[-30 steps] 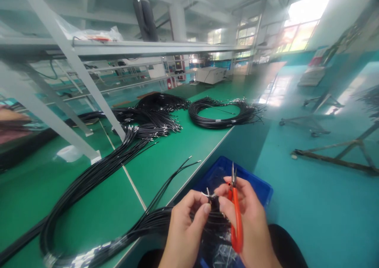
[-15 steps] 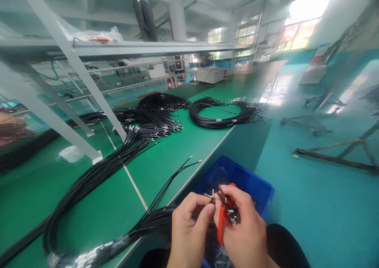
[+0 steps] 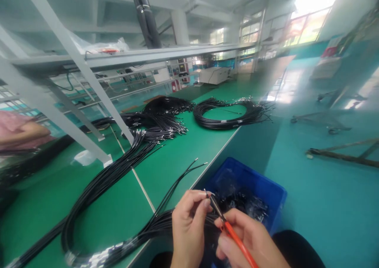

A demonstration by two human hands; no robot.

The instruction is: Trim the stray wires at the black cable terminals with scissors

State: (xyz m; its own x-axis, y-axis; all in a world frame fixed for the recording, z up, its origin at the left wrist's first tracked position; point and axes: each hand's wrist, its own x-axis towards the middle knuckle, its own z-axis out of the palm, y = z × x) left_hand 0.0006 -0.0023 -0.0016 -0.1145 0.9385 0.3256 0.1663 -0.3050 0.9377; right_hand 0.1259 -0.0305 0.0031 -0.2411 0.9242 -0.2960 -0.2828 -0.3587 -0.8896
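My left hand (image 3: 188,220) is closed in a pinch on the end of a black cable (image 3: 206,194), where a thin light strand shows at the fingertips. My right hand (image 3: 251,238) is wrapped round red-handled cutters (image 3: 238,240). Their dark metal tip points up and left, right at the cable end. Whether the jaws touch it I cannot tell. Behind my wrists a bundle of black cables (image 3: 160,224) runs across the bench edge. Two loose cable ends (image 3: 197,164) rise from it.
A blue bin (image 3: 275,191) with clear bags and dark small parts stands below my hands. Coiled black cables (image 3: 216,122) and further bundles (image 3: 166,104) lie on the green bench (image 3: 166,169). White shelf posts (image 3: 97,90) rise at the left, where a person's arm (image 3: 26,134) shows.
The cutters have turned in my right hand, from being held across it to pointing up-left at the cable end. My right hand has moved slightly down and right. The view has shifted a little.
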